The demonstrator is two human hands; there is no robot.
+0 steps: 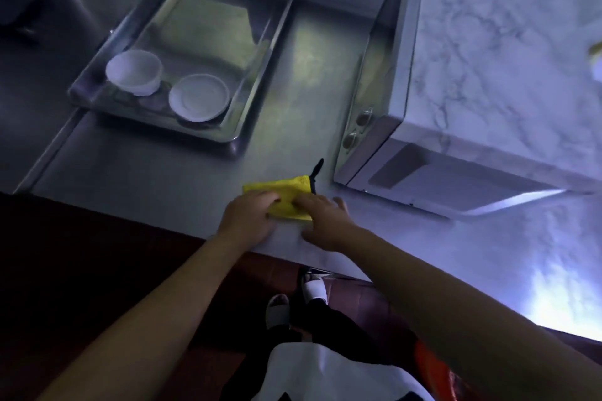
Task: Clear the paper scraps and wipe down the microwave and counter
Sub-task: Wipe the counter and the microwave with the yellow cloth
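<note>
A folded yellow cloth (290, 195) with a black loop at one corner lies flat on the grey counter (182, 172), close to its front edge. My left hand (247, 216) presses on the cloth's left part with fingers curled over it. Spread flat, my right hand (321, 220) rests on the cloth's right part, fingertips reaching past its edge. The microwave (472, 81), with a marble-patterned top and two round knobs on its front, stands just right of the cloth. No paper scraps show in this view.
A metal tray (257, 85) sits at the back left of the counter with a white bowl (134, 72) and a white dish (198, 97) in it. The counter's front edge runs just below my hands; my feet and the floor show beneath.
</note>
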